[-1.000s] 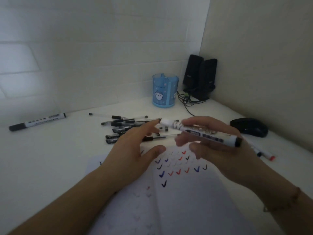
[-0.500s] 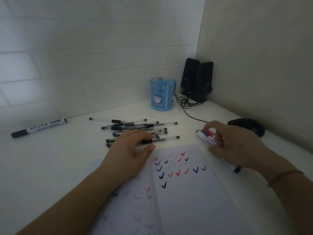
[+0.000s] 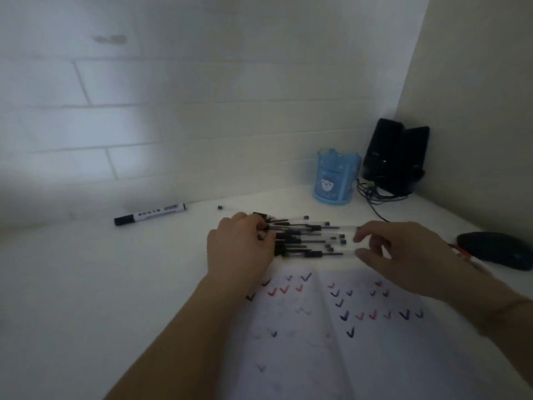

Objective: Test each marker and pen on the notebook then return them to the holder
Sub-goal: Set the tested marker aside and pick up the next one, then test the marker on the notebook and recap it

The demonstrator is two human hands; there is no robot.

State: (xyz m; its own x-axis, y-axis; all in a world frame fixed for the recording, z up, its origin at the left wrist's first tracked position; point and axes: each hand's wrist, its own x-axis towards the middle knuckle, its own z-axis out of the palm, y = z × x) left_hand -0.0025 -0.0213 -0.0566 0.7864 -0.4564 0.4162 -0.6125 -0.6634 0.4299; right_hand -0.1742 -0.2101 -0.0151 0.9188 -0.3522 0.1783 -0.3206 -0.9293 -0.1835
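A pile of several clear pens with black caps [image 3: 305, 241] lies on the white desk behind the open notebook [image 3: 346, 350], whose pages carry red, blue and black tick marks. My left hand [image 3: 239, 252] lies over the pile's left ends, its fingers curled round the capped ends. My right hand [image 3: 403, 249] is at the pile's right ends, thumb and forefinger spread apart and touching the pen tips. The blue pen holder [image 3: 336, 177] stands at the back, apart from both hands. A white marker with a black cap [image 3: 150, 214] lies far left.
Two black speakers [image 3: 395, 157] with tangled cables [image 3: 375, 194] fill the back right corner. A black mouse [image 3: 496, 249] sits at the right, with markers [image 3: 461, 255] lying beside it, partly behind my right wrist. Walls close in behind and on the right.
My right hand has let go of the white marker at the right and moved left to the pens' ends. My left hand has slid onto the pile's capped ends.
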